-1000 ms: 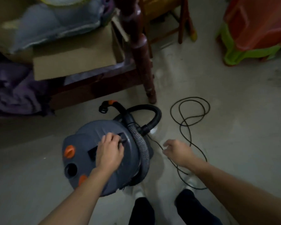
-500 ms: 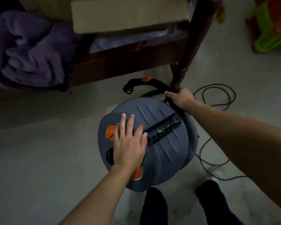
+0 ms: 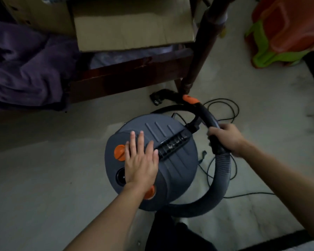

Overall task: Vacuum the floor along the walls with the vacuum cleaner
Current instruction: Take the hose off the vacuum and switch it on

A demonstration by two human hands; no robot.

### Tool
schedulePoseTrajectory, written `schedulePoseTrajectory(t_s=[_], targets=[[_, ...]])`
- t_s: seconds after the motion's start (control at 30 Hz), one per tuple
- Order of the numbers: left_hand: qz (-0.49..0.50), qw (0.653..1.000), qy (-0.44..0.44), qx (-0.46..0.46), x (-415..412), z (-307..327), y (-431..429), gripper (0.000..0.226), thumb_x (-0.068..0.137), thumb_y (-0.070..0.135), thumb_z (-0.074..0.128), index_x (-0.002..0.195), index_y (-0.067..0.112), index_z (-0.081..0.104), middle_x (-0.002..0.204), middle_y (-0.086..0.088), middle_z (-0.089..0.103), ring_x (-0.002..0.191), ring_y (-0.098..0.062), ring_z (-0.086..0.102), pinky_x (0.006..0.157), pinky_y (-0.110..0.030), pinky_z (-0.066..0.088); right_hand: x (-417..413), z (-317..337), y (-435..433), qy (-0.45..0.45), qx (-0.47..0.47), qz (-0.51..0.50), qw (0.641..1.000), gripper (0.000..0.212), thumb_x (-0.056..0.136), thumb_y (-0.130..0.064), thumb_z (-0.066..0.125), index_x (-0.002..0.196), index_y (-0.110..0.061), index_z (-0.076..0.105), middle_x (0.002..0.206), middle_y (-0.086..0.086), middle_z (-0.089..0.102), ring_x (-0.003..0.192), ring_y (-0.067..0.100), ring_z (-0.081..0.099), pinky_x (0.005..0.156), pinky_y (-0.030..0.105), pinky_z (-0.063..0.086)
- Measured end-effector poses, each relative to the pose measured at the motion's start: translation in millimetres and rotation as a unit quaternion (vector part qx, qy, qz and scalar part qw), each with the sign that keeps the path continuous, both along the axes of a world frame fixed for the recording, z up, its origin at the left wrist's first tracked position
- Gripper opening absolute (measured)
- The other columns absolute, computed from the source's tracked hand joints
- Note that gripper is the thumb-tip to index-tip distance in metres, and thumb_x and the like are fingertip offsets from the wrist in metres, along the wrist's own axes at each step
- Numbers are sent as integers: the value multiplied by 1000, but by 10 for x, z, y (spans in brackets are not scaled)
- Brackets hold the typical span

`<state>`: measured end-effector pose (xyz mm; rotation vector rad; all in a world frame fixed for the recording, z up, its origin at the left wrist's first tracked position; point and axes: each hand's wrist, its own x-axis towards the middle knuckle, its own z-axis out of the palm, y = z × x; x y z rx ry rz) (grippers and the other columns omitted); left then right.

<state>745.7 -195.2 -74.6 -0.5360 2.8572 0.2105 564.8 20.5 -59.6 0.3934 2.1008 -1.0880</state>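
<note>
A round grey vacuum cleaner [image 3: 176, 160] with orange knobs and a black carry handle stands on the pale floor in front of me. My left hand [image 3: 141, 160] lies flat on its lid, fingers straight, next to the orange knob. My right hand [image 3: 227, 138] grips the black handle end of the hose [image 3: 221, 176], which loops from the right around the front of the canister. The hose's open black tip [image 3: 159, 97] with an orange slider points at the floor by the bed leg.
A dark wooden bed frame [image 3: 127, 77] and its leg [image 3: 194, 69] stand just behind the vacuum, with a cardboard box [image 3: 130, 28] and purple cloth [image 3: 25, 66] on it. A black power cord [image 3: 225, 109] lies coiled on the floor right. A green and orange plastic stool [image 3: 283, 33] stands far right.
My left hand let go of the carry handle and now lies flat on the lid. My right hand reached over, took the hose and has pulled it rightward, away from the canister.
</note>
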Motion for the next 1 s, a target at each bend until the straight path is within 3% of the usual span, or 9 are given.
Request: schedulePoseTrajectory(t_s=[0.13,0.27,0.37,0.43,0.47,0.5,0.63,0.77,1.0], targets=[[30,997,-6,72,66,219,-74,59,99,52,21,147,20,32,158,-12,18,147,-30,9,117,-46,15,374,334,422,-97,-148,-304,936,23,84,-13,61,100,1,55,73,13,64,52,25,64,50,35,56],[350,932,32,82,642,414,-271,59,95,45,46,141,10,39,144,-21,40,133,-40,36,107,-53,31,700,628,424,-173,-251,-429,850,24,86,-15,56,107,-6,48,75,9,56,65,25,58,65,38,53],[618,730,-166,239,1133,575,-283,78,85,53,60,144,10,33,139,-19,43,122,-42,46,97,-53,42,1078,906,219,-233,-283,-421,830,15,85,-17,56,95,-6,51,70,9,55,64,23,56,65,37,51],[710,513,-150,457,1255,750,-181,68,83,54,62,131,7,47,115,-19,60,90,-40,65,73,-48,55,1306,1069,62,-253,-301,-420,818,12,85,-17,57,90,-6,54,70,9,57,65,23,57,63,37,51],[716,436,-103,535,1269,821,-144,58,87,48,60,126,6,52,106,-21,66,77,-38,68,64,-45,56,1394,1135,-4,-252,-309,-418,816,13,85,-17,58,90,-6,55,70,9,58,65,23,58,62,37,51],[706,405,-56,578,1245,874,-141,48,92,39,56,124,4,55,107,-23,67,72,-37,67,62,-42,55,1455,1194,-54,-246,-314,-413,819,13,86,-18,57,90,-6,55,70,8,59,65,23,59,60,36,51],[675,444,99,582,895,1236,-433,25,95,18,44,106,0,58,119,-23,58,83,-35,58,86,-42,47,1434,1387,-97,-194,-318,-400,838,12,86,-18,57,88,-6,54,73,8,61,64,22,61,61,37,53],[617,490,165,593,406,1894,-811,13,91,15,52,79,10,53,62,-10,59,57,-21,56,55,-29,53,1163,1538,-21,-147,-311,-404,848,15,86,-16,57,97,-7,51,80,10,63,67,24,63,65,38,54],[490,585,129,634,-679,2711,-701,9,84,15,64,80,14,56,74,-8,60,63,-22,58,46,-29,52,645,1888,227,26,-172,-441,881,50,90,-30,61,136,-14,48,115,13,61,80,25,63,53,35,54]])
